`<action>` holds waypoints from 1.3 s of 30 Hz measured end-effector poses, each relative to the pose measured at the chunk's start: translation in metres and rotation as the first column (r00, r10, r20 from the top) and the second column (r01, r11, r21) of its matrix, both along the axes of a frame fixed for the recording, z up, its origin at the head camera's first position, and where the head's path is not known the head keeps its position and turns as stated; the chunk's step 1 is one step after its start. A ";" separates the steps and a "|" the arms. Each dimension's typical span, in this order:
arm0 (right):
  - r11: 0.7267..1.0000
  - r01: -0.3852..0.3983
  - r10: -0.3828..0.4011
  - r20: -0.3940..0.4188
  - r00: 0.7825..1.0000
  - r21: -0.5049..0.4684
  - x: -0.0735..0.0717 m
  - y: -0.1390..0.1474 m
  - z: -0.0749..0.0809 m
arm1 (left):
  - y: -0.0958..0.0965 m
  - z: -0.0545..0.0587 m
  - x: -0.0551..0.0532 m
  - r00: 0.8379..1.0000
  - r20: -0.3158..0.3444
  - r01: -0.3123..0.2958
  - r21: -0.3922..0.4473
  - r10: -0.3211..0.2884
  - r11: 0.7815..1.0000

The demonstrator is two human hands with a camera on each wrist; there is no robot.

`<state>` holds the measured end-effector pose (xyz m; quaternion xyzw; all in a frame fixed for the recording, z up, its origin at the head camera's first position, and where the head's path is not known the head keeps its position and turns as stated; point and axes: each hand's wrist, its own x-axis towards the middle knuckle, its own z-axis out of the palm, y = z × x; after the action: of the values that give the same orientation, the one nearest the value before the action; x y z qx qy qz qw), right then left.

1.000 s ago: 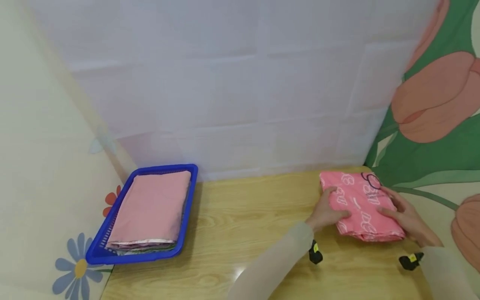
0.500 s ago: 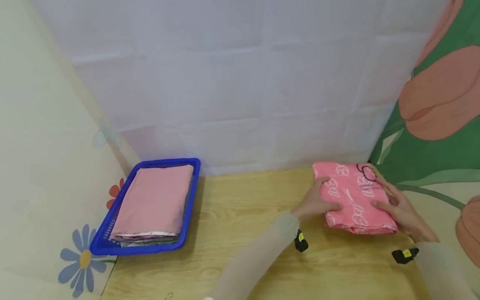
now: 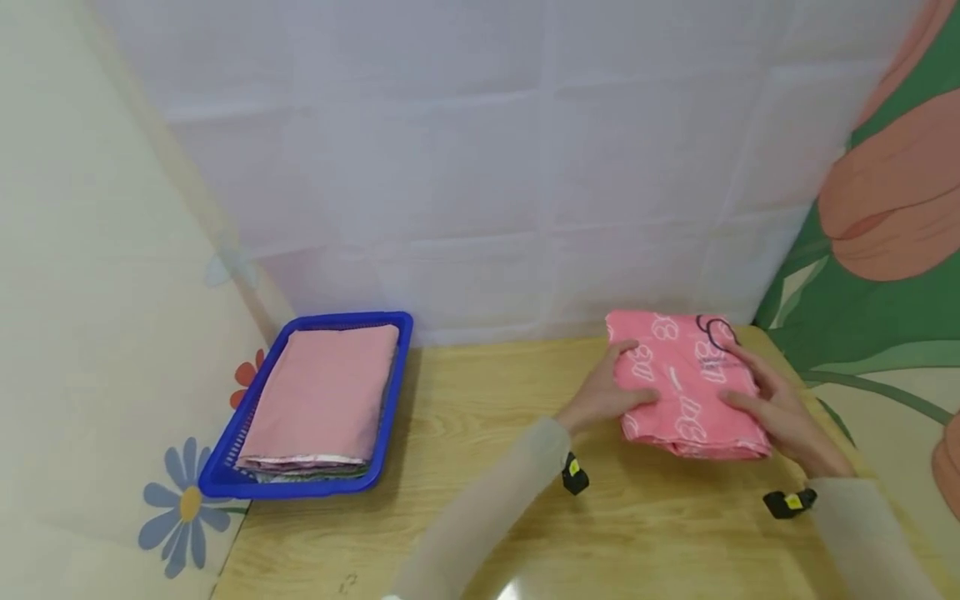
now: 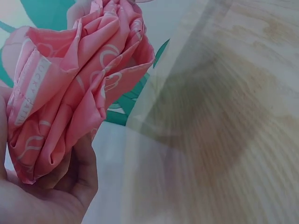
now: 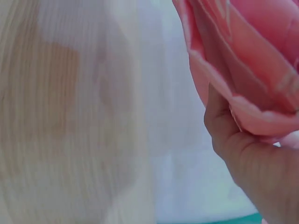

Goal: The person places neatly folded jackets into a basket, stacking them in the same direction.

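Note:
A folded pink cloth (image 3: 675,392) with white lettering and a dark loop print is held between both hands at the right of the head view. My left hand (image 3: 611,392) grips its left edge, thumb on top and fingers underneath. On the opposite edge my right hand (image 3: 780,412) grips in the same way. In the left wrist view the layered folds of the pink cloth (image 4: 88,79) show above the tabletop, with a white label strip along one edge. The right wrist view shows fingers under the loose layers of the pink cloth (image 5: 247,70).
A blue plastic basket (image 3: 405,358) stands at the left, holding a stack of folded cloths with a plain pink cloth (image 3: 322,392) on top. Beneath everything is a wood-grain table (image 3: 480,400). A pale sheet (image 3: 480,167) hangs behind, and a flower-patterned covering (image 3: 892,208) rises at the right.
Both hands have shifted the lettered pink cloth a little leftward, keeping their grip. The head view has turned slightly, so the basket sits further right in the picture.

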<state>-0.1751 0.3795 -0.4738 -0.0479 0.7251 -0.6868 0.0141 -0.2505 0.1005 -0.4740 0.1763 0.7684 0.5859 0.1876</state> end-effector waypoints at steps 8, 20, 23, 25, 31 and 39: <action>0.995 0.029 -0.030 0.013 0.999 0.091 0.001 -0.018 0.015 | -0.022 0.018 -0.001 0.998 -0.040 0.043 -0.011 -0.044 0.999; 0.972 0.060 -0.054 -0.035 0.998 0.228 -0.004 -0.062 0.029 | -0.066 0.035 -0.006 0.998 -0.054 0.017 -0.020 -0.018 1.000; 0.979 0.045 -0.038 -0.042 0.998 0.197 -0.005 -0.074 0.032 | -0.079 0.037 -0.007 0.997 -0.082 0.000 -0.046 -0.004 0.999; 0.981 0.040 -0.030 -0.054 0.998 0.190 -0.007 -0.082 0.035 | -0.087 0.038 -0.008 0.995 -0.096 -0.005 -0.048 0.000 0.999; 0.996 -0.019 0.025 -0.068 0.997 0.084 -0.013 -0.107 0.037 | -0.113 0.045 -0.008 0.993 -0.114 -0.042 -0.058 0.036 0.997; 0.998 -0.059 0.061 -0.086 0.994 0.033 -0.025 -0.135 0.041 | -0.148 0.053 -0.013 0.989 -0.135 -0.065 -0.061 0.057 0.996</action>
<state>-0.1996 0.2449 -0.4326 -0.0994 0.7338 -0.6721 0.0038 -0.2631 -0.0473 -0.4209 0.1854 0.8028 0.5531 0.1234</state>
